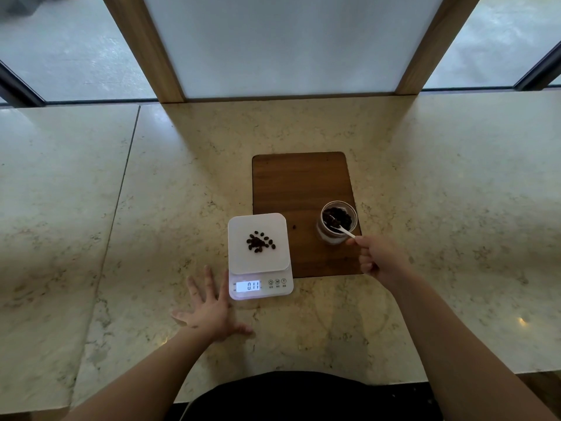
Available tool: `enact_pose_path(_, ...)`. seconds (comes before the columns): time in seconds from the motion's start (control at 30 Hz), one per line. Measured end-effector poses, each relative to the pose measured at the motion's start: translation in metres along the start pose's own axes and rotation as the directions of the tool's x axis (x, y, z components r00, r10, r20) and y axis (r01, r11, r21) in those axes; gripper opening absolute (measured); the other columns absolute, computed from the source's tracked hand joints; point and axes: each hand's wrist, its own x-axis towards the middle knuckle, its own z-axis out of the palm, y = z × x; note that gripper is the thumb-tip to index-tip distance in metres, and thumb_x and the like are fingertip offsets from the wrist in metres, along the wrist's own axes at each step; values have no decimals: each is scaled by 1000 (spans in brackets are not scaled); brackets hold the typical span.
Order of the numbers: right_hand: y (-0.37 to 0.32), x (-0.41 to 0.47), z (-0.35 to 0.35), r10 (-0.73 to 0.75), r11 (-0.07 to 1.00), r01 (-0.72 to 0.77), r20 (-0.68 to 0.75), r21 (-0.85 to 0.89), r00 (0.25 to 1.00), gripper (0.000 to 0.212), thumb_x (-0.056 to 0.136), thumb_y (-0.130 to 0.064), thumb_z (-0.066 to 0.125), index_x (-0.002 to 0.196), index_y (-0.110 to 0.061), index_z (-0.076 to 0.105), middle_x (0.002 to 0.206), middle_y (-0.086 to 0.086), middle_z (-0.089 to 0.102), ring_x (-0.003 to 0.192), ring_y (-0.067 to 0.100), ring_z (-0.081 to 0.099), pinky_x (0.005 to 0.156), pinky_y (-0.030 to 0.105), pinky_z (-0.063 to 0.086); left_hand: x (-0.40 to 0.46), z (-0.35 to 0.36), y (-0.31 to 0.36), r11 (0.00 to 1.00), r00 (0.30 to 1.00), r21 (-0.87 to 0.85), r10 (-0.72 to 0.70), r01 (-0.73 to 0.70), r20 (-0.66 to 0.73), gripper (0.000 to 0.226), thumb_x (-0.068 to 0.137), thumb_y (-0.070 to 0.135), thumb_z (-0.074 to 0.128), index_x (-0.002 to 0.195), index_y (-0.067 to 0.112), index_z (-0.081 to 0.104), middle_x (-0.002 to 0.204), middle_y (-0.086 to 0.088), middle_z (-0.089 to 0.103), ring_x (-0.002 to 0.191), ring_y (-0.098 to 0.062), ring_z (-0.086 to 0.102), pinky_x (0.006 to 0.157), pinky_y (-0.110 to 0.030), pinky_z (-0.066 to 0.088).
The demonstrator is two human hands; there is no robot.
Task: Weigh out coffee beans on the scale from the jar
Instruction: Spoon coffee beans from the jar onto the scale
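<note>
Marble counter under a window, with my scale and jar set out in front of me.

My left hand lies flat on the stone just beside the scale's near left corner, fingers spread wide and gripping nothing. My right hand pinches the handle of a small white spoon, whose bowl dips into the open jar among the dark coffee beans there. That jar stands on the near right part of a wooden board, just right of the scale. A small heap of beans rests in the middle of the scale's white platform, and the lit display reads 011. One corner of the scale overlaps the board's near left edge.
</note>
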Motion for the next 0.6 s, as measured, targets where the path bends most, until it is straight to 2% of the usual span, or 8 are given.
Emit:
enact_pose_path(0.3, -1, -3, 1, 8, 999, -8, 1, 37, 1000, 27, 102, -14, 43, 89, -6, 65, 46, -8, 26, 34, 4, 24, 31, 17, 24, -4, -2, 2, 1000, 1000, 3, 11, -11, 16, 157, 45, 99, 63, 141, 43, -48, 137, 1, -69, 130, -44, -57, 103, -93, 8)
enact_pose_path(0.6, 0, -1, -3, 9, 997, -10, 13, 71, 1000, 27, 103, -14, 41, 92, -6, 65, 44, -9, 28, 33, 4, 26, 31, 17, 25, 1, 0, 0, 1000, 1000, 1, 1, -1, 7, 158, 40, 101, 60, 137, 44, -52, 131, 4, -73, 125, -42, -61, 101, -94, 8)
